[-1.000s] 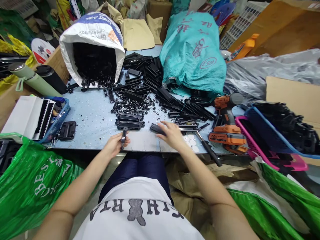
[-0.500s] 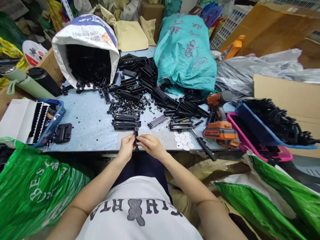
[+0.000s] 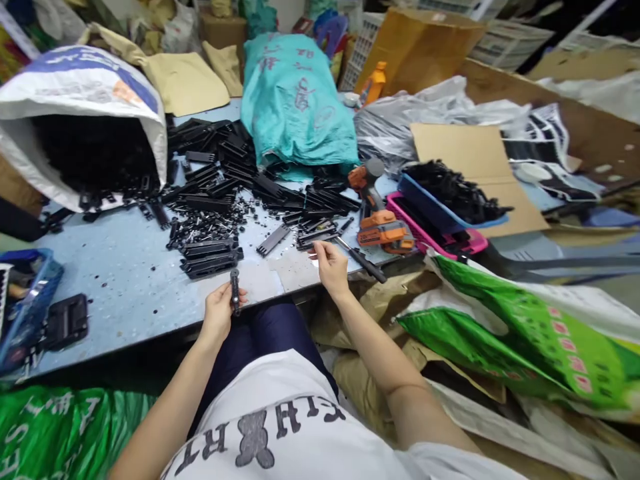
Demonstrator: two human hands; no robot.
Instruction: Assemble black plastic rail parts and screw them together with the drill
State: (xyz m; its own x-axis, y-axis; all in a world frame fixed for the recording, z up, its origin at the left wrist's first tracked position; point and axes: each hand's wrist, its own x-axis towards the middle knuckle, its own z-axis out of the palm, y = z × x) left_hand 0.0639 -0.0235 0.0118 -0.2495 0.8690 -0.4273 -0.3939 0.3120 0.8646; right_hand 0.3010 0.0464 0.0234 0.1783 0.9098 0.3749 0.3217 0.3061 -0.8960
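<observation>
My left hand [image 3: 217, 315] is closed around a narrow black plastic piece [image 3: 235, 291], held upright at the table's front edge. To the right, my right hand [image 3: 332, 269] is over the table edge with thumb and fingertips pinched together. A small pale spot shows at those fingertips, but what they hold, if anything, I cannot make out. Just beyond it lie several black strips [image 3: 317, 235] and a black-handled tool [image 3: 367, 265] with a metal shaft. Left of centre is a stack of long black plastic parts [image 3: 210, 259], with a flat black plate [image 3: 274, 239] to its right.
Loose screws and small black bits [image 3: 200, 223] lie beyond the stack. A white sack [image 3: 160, 143] of black parts lies at left, a teal sack [image 3: 300, 107] at the back. An orange cordless drill [image 3: 383, 230] stands beside a blue basket [image 3: 425, 193] and a pink basket [image 3: 417, 230].
My right hand has left the black piece and moved right, to where white discs lay. The left hand keeps the piece. The whole view has turned to the right.
</observation>
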